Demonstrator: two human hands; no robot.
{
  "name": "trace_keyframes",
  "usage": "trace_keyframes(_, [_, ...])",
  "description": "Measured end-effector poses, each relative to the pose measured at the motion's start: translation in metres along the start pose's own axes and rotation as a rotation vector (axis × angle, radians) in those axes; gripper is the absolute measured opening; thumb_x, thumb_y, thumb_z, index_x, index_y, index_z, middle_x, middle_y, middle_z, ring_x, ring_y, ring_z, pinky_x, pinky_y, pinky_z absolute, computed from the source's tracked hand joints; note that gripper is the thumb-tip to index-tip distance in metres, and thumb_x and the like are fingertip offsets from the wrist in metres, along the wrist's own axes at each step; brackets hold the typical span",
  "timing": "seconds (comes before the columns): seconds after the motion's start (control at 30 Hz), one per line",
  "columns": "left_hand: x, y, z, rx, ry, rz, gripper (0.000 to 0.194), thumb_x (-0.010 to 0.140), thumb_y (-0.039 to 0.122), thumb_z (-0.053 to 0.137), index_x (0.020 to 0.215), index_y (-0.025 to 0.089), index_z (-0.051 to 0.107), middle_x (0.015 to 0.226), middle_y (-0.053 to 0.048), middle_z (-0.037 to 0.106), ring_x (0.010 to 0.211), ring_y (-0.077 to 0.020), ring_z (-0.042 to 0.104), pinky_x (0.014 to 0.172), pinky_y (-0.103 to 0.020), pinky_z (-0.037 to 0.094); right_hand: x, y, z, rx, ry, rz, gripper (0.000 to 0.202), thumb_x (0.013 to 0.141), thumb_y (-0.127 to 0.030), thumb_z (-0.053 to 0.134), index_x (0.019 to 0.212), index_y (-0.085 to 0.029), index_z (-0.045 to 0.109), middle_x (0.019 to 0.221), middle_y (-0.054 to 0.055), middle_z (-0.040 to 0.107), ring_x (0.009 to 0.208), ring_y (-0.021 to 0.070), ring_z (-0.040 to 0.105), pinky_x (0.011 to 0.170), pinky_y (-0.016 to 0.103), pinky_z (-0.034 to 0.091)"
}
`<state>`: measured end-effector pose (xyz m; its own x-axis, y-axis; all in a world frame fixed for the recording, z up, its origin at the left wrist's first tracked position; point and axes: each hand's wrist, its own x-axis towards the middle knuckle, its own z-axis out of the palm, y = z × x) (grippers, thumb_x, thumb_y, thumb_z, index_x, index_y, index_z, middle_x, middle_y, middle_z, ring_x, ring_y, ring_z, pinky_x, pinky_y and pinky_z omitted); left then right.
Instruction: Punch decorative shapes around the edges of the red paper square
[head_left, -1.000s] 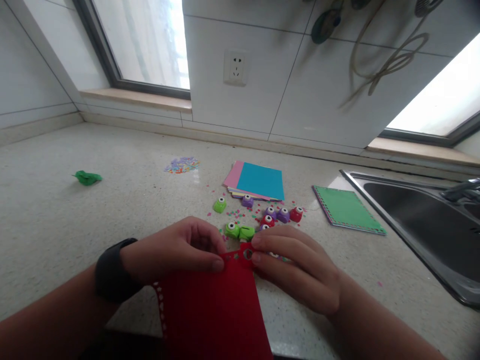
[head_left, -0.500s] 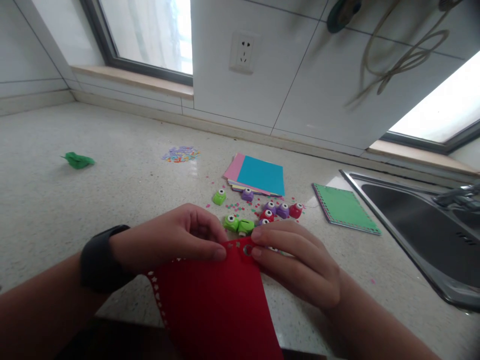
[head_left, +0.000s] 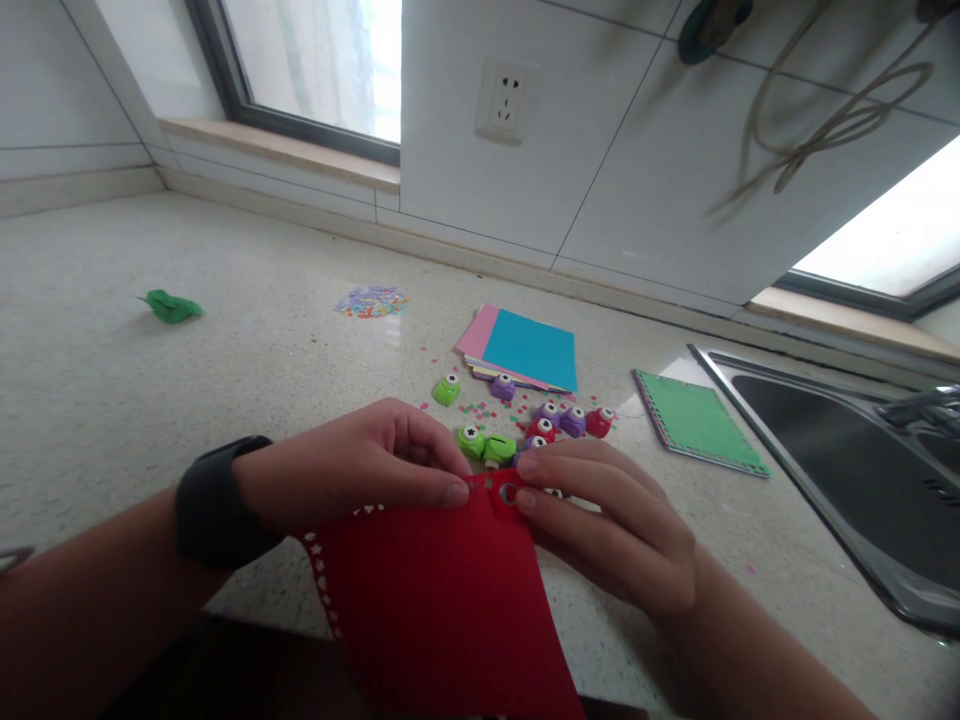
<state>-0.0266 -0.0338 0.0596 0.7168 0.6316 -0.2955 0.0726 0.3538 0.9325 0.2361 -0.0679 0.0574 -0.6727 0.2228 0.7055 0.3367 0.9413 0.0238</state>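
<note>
A sheet of red paper [head_left: 442, 600] hangs over the counter's front edge, with small shapes punched along its left and top edges. My left hand [head_left: 375, 455], wearing a black wristband, pinches the top edge between thumb and fingers. At the top right corner my right hand [head_left: 607, 510] grips a small red craft punch [head_left: 508, 493] with a round opening; the fingers hide most of it. Just beyond the paper lie green punches [head_left: 470, 441], purple punches [head_left: 573, 421] and red punches [head_left: 599, 422] among punched-out bits.
Behind the punches lies a stack of coloured paper [head_left: 532, 350]. A green punched-edge sheet [head_left: 701, 420] rests beside the steel sink [head_left: 817, 480] on the right. A confetti pile [head_left: 373, 302] and a crumpled green piece [head_left: 171, 306] sit farther left.
The whole view has shifted slightly, so things appear a little farther right. Both hands keep their hold at the red paper's top edge, with little other visible change.
</note>
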Motion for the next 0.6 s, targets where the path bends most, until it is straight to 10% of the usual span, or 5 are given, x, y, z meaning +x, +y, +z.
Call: trace_keyframes(0.6, [0.0009, 0.0015, -0.0009, -0.067, 0.004, -0.070, 0.010, 0.078, 0.028, 0.084, 0.083, 0.021, 0.080, 0.080, 0.000, 0.079, 0.068, -0.0092, 0.068, 0.063, -0.016, 0.050, 0.0033, 0.0006, -0.0023, 0.015, -0.004, -0.054, 0.023, 0.089, -0.002, 0.063, 0.111, -0.004, 0.069, 0.109, 0.018, 0.073, 0.107, 0.0264, 0.070, 0.090, 0.040, 0.064])
